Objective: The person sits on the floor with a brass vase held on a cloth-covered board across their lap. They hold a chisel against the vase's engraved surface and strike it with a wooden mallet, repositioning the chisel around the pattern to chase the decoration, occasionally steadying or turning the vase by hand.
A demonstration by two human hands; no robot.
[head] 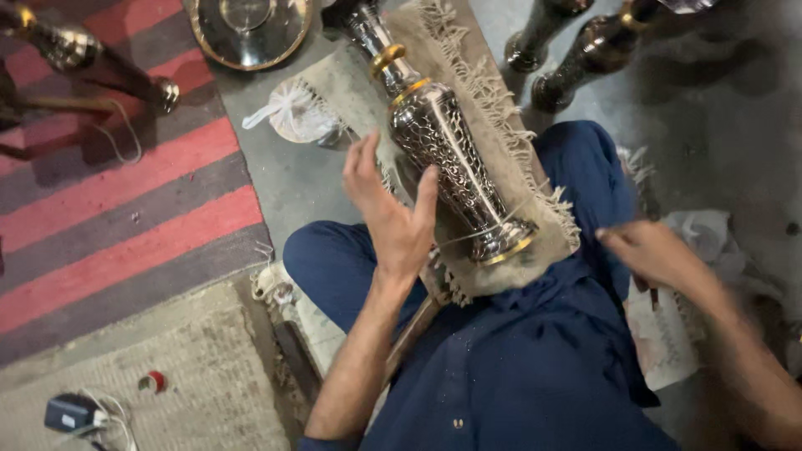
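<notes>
Grey floor and a red striped rug surround the lap, where an engraved silver vase with gold bands lies on frayed burlap at centre frame. Left hand rests open against its side; right hand, blurred, pinches a thin thread.

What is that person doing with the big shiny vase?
A person sits on the floor with a tall engraved metal vase lying across their lap on a piece of fringed burlap cloth. The left hand rests open against the side of the vase. The right hand is off to the side, away from the vase, and too blurred to tell what it holds. More metal vases stand nearby, and a round metal plate lies on the floor beside a striped rug.
</notes>
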